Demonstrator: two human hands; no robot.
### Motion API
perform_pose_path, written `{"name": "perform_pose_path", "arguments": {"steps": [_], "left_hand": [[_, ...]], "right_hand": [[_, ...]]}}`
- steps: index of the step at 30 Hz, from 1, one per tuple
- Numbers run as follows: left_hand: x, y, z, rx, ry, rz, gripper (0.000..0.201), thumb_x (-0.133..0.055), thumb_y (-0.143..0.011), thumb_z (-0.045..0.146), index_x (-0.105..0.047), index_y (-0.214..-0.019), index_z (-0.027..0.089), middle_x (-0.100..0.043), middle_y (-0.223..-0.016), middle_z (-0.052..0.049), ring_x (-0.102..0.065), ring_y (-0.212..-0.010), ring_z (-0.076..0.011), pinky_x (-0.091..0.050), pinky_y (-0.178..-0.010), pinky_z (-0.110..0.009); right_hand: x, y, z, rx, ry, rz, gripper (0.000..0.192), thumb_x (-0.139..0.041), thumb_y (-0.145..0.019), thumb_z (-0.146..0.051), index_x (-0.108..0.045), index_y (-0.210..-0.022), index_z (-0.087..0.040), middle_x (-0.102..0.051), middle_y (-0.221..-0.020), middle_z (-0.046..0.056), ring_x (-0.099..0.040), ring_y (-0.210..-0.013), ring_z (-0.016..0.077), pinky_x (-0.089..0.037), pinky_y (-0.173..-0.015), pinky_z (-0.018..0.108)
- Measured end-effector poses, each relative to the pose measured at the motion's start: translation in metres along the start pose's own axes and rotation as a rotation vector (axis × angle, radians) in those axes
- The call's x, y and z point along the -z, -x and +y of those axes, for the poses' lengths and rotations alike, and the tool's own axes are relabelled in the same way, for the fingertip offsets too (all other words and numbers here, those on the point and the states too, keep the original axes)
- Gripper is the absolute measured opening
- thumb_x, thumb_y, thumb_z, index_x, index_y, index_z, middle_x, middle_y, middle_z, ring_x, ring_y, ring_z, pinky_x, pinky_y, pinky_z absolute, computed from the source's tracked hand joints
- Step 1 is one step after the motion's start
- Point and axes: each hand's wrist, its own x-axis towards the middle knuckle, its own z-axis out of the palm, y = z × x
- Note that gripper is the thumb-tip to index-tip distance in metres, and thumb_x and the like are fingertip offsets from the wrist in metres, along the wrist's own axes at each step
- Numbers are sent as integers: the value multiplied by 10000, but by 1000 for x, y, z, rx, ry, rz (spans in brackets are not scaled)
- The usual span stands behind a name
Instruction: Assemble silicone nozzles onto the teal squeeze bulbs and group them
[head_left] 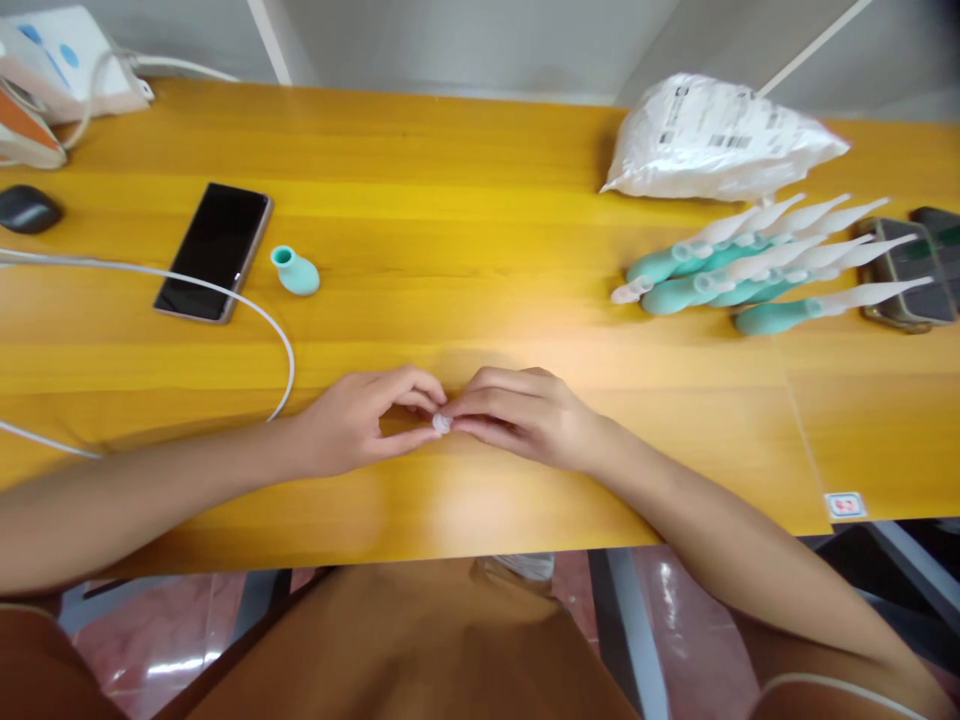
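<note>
Hiding most of the small clear piece (pixel 441 424) between fingertips, too small for telling its shape. Getting cut by the right edge: a dark device (pixel 937 232). Blurring the bag (pixel 716 135) labels.

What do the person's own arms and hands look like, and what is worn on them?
Both forearms are bare, with no sleeves in view. The left hand and right hand wear no gloves, and no rings, watch or bracelets show. No markings are visible.
</note>
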Motion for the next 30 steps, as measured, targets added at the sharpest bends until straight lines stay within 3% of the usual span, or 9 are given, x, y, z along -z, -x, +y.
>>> {"name": "perform_pose_path", "arguments": {"steps": [9,13,18,23,30], "left_hand": [[1,1,-2,13,28,2,254,-768,-1063,439,-659,-1230,283,-864,-1153,-9,-869,-1082,-208,-661,-928,-286],[1,1,-4,18,58,2,258,-771,-1058,435,-645,-1225,284,-870,-1142,-15,-867,-1089,-215,-677,-924,-296],[1,-1,0,18,71,22,212,-766,-1059,429,-656,-1144,268,-864,-1082,2,-859,-1019,-190,-669,-917,-283],[1,-2,1,-3,49,34,161,-754,-1058,404,-698,-1076,254,-845,-1041,0,-823,-929,-170,-669,-900,-290],[2,-2,2,12,80,52,169,-772,-1044,406,-706,-1078,254,-841,-1032,-1,-822,-934,-171,-671,-906,-288]], "right_hand": [[3,3,0,159,263,27,320,-744,-1098,-192,-727,-1416,-160,-844,-1096,90,-821,-899,183,-656,-742,296],[6,3,-3,210,396,-7,430,-751,-1088,-188,-685,-1512,-178,-822,-1013,54,-773,-799,175,-618,-674,305],[8,3,-6,272,516,-7,411,-767,-1073,-187,-685,-1466,-93,-802,-942,52,-722,-726,178,-568,-599,338],[8,5,-5,246,534,-25,521,-738,-1099,-218,-609,-1604,-232,-806,-957,22,-727,-706,168,-564,-599,322],[7,9,-1,142,372,77,571,-778,-1077,-233,-598,-1618,-260,-853,-1077,49,-811,-811,180,-642,-689,310]]}}
